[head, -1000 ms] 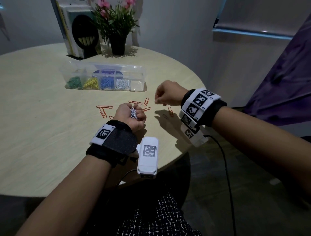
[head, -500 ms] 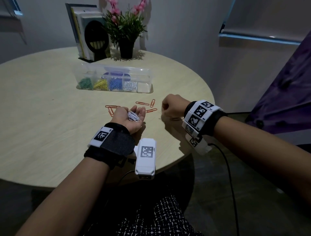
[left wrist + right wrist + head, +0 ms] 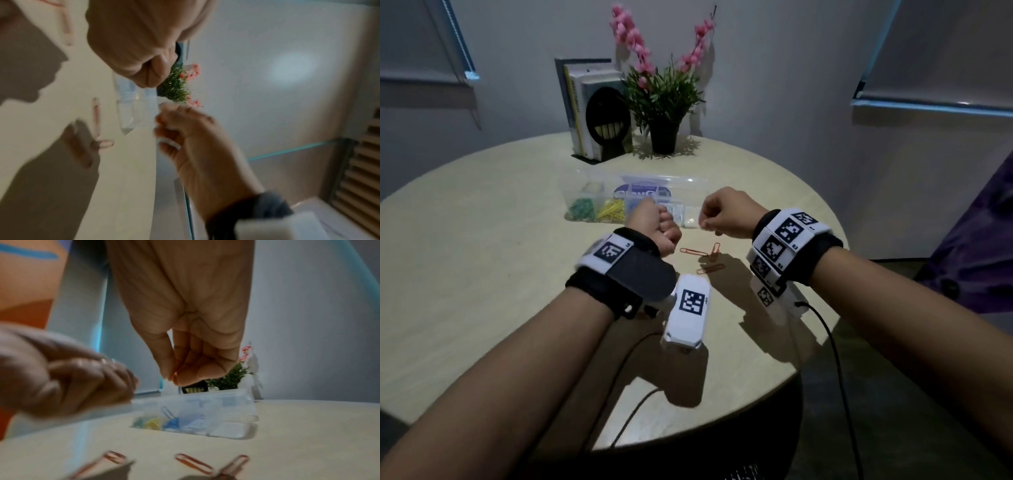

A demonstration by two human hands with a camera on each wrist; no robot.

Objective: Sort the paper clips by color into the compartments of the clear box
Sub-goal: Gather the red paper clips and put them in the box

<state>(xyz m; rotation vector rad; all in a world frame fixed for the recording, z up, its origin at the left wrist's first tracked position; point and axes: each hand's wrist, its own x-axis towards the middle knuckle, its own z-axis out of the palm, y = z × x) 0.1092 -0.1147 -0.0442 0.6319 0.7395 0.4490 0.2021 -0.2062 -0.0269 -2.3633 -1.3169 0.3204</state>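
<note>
Now both hands hover fisted just short of the box, left hand curled over its middle, contents hidden, right hand pinching something too small to tell by the right end, orange clips lying behind on the table.

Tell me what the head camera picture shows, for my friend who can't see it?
Two hands, left hand and right hand, hover curled above a round table, near a clear box of sorted colored paper clips. Orange paper clips lie loose on the table below them.
</note>
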